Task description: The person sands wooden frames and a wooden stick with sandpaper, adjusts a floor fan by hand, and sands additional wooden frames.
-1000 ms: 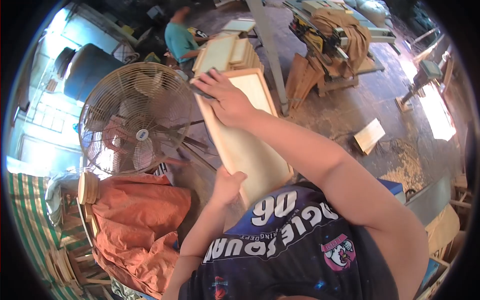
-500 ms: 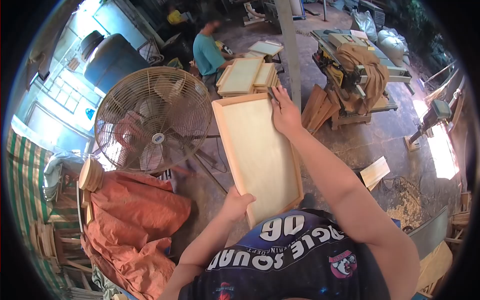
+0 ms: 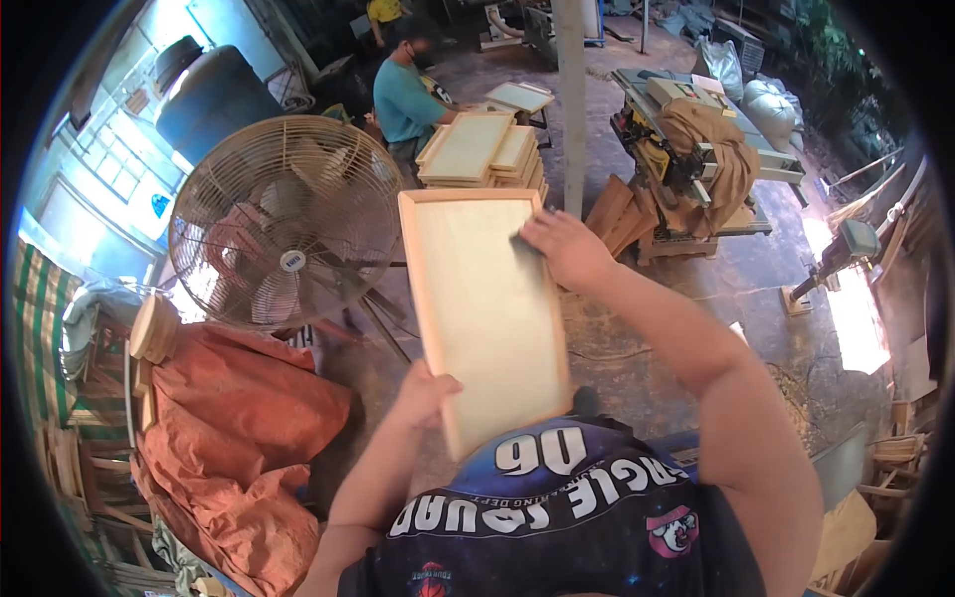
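Note:
A shallow wooden tray with a pale flat base and a raised rim is tilted in front of me, its near end against my shirt. My left hand grips its left rim near the bottom, thumb over the edge. At the upper right rim, my right hand is closed on a dark sanding pad, partly hidden under the fingers and slightly blurred. The pad lies against the inner side of that rim.
A large fan stands to the left, above an orange cloth. Ahead, stacked trays stand beside a person in a teal shirt. A post and a cloth-draped machine bench are further right.
My right hand and the pad have slid down along the tray's right rim toward me. The tray has turned a little more upright, and the view has shifted slightly.

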The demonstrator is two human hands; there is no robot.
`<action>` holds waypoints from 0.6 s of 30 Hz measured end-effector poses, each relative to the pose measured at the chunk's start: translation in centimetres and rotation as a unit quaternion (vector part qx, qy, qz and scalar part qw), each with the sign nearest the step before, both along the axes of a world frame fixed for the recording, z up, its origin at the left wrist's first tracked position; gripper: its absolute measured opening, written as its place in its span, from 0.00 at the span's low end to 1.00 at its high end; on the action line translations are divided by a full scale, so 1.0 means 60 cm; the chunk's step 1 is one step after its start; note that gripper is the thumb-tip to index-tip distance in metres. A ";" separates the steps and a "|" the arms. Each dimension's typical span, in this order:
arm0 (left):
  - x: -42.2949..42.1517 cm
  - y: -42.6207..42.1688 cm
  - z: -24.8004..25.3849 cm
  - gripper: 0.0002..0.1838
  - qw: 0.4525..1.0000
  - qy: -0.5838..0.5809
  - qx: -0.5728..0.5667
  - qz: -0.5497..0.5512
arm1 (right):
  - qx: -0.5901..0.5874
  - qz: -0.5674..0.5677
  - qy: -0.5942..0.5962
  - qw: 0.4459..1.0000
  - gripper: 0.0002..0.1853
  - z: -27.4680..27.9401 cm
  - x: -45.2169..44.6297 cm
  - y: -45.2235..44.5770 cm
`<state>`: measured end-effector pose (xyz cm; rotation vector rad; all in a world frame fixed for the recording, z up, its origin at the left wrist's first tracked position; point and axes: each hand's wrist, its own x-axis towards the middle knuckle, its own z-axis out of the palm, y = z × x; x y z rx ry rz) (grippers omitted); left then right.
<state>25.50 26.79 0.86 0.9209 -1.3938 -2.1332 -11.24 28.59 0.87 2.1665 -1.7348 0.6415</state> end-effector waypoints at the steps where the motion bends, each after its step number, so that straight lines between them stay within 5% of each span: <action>1: 0.013 -0.016 -0.002 0.31 1.000 -0.001 -0.007 -0.006 | 0.016 0.040 0.058 0.997 0.28 0.006 -0.018 0.007; 3: 0.024 -0.038 0.015 0.34 1.000 0.019 0.008 0.008 | 0.070 0.133 0.161 0.976 0.28 0.019 -0.061 0.014; 7: 0.038 -0.093 0.066 0.37 1.000 0.017 -0.015 0.014 | -0.045 0.172 0.209 0.962 0.30 0.086 -0.105 -0.013; 9: 0.052 -0.141 0.095 0.40 0.999 0.001 -0.051 -0.004 | -0.019 0.179 0.202 0.963 0.30 0.111 -0.089 -0.009; 12: 0.058 -0.161 0.190 0.41 0.994 0.021 0.054 -0.090 | 0.066 0.227 0.162 0.958 0.31 0.147 -0.057 0.014; 18: 0.106 -0.255 0.045 0.41 0.955 -0.222 -0.069 -0.184 | 0.192 0.266 0.082 0.941 0.21 0.083 -0.048 0.063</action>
